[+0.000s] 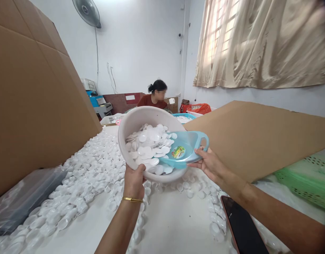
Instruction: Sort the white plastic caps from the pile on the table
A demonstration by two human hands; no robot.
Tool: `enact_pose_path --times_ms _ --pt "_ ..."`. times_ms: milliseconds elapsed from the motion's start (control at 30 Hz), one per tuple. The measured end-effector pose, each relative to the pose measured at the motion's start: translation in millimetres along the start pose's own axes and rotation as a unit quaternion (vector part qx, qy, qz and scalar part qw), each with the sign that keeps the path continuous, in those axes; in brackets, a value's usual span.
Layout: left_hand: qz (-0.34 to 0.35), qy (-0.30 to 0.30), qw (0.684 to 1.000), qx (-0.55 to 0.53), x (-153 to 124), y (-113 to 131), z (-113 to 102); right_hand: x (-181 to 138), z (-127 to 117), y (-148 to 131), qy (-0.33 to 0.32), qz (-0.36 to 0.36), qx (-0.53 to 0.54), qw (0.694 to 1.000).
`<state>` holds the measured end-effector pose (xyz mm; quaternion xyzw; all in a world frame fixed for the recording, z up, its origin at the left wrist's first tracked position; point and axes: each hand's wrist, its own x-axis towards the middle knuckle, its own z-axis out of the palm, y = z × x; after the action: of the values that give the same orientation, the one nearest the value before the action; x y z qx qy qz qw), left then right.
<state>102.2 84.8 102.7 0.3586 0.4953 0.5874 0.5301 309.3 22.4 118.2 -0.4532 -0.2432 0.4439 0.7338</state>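
Note:
My left hand (134, 180) grips the near rim of a white plastic basin (152, 114), which is tilted toward me. Inside lies a heap of small white round plastic pieces (149, 139), like shallow caps or discs. My right hand (207, 163) holds a translucent blue plastic scoop (190, 146) by its handle side, thumb on top and fingers beneath. The scoop carries a colourful sticker, and its front end reaches into the basin among the white pieces. Beneath the basin, many similar white pieces (91, 176) are spread over the white table (175, 218).
Tall cardboard (32, 88) stands along the left; another cardboard sheet (257, 134) slopes at the right. A phone (243, 225) lies under my right forearm. A green perforated basket (307, 180) sits at far right. Across the table a person (152, 97) sits near a blue basket (185, 115).

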Motion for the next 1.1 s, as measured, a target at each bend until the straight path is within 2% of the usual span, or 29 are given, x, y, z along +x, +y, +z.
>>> enact_pose_path --times_ms 233,400,567,667,833,1000,1100 --pt "-0.079 -0.060 0.993 -0.061 -5.3 -11.0 14.2 5.1 29.5 19.4 0.021 -0.018 0.055 0.998" --pt "-0.046 -0.070 0.996 -0.030 -4.8 -12.5 26.7 12.0 28.6 38.2 0.038 0.001 0.138 0.990" --pt "-0.053 -0.069 0.995 -0.039 0.3 -9.2 25.7 12.7 24.9 44.0 0.003 0.021 0.156 0.988" --pt "-0.072 -0.077 0.993 -0.054 4.8 -9.1 28.0 15.4 23.3 36.6 0.004 0.020 0.140 0.990" --pt "-0.133 -0.062 0.985 -0.092 18.8 -18.0 43.7 15.6 16.3 18.9 0.019 0.010 0.134 0.991" --pt "-0.213 -0.106 0.969 -0.063 30.0 -29.4 57.5 3.8 -8.4 -10.1 0.030 -0.010 0.070 0.997" --pt "-0.246 -0.153 0.954 -0.072 34.3 -33.7 57.4 -14.4 -30.7 -35.1 0.035 -0.025 -0.015 0.999"
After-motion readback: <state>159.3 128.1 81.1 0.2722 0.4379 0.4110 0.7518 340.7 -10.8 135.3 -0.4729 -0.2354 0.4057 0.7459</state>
